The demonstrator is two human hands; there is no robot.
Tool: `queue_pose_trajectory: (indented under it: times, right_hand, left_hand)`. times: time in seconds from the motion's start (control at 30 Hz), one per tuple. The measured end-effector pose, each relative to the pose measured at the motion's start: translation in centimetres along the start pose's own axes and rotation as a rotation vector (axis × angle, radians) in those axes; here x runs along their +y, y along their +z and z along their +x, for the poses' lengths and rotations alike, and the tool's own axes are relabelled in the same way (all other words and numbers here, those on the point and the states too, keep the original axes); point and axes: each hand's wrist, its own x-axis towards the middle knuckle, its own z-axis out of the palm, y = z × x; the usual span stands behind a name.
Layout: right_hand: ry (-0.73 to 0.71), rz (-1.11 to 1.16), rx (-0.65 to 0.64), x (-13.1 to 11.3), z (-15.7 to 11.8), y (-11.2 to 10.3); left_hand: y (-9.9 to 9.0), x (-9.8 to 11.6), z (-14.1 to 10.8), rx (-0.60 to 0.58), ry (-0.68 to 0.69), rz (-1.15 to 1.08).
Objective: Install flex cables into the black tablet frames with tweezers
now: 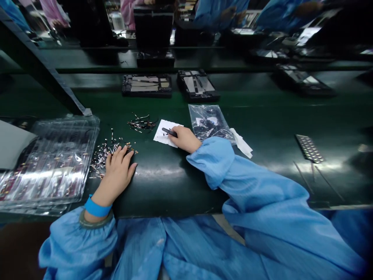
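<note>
My left hand (117, 173) rests with fingers spread at the near right edge of a loose pile of small metallic parts (100, 155). A blue band (97, 207) circles that wrist. My right hand (188, 139) is closed on what look like black tweezers (168, 132), pointing left over a white sheet (160, 136). A few tiny dark pieces lie on the sheet by the tool. Beyond and between my hands is a small bunch of thin dark strips (142, 123). A clear plastic bag (208, 118) with dark contents lies just past my right wrist.
Clear plastic trays (67, 171) holding parts are stacked at left. Black device housings (147, 84) stand along the back, another (305, 79) at right. A crumpled white tissue (241, 143) lies by the bag. A studded strip (309, 149) lies at right. Other people's sleeves (221, 15) show across the bench.
</note>
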Motion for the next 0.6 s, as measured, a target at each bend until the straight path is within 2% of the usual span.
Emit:
queue_pose_trajectory:
  times: [0.23, 0.43, 0.6]
  right_hand:
    - [0.054, 0.092, 0.001, -0.2, 0.0, -0.3]
    - [0.13, 0.266, 0.048, -0.3, -0.8, -1.2]
    - [0.136, 0.485, -0.044, -1.5, -1.7, -1.0]
  left_hand:
    - [0.0, 0.1, -0.2, -0.006, -0.003, -0.023]
    - [0.2, -0.1, -0.4, 0.018, -0.032, -0.135]
    - [-0.1, 0.0, -0.5, 0.024, -0.011, -0.132]
